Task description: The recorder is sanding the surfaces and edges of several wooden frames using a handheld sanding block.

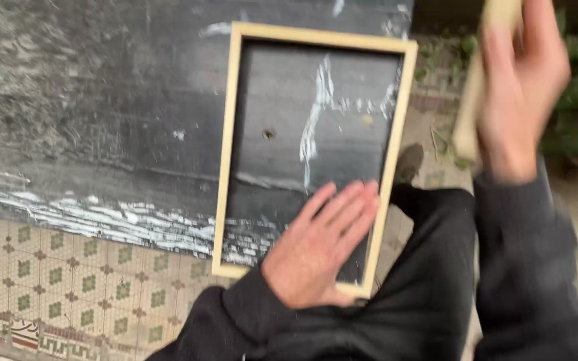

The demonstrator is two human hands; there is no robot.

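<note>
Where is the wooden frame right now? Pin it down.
In the head view the wooden frame lies centre frame on the dark slab, its near corner pressed under the flat left hand; the right hand is raised beyond its right edge.

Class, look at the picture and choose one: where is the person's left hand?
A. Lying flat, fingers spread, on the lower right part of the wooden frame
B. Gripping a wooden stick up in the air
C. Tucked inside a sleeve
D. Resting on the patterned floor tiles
A: the left hand lies open and flat across the lower right part of the light wooden frame, while it is the right hand that holds the wooden stick.
</note>
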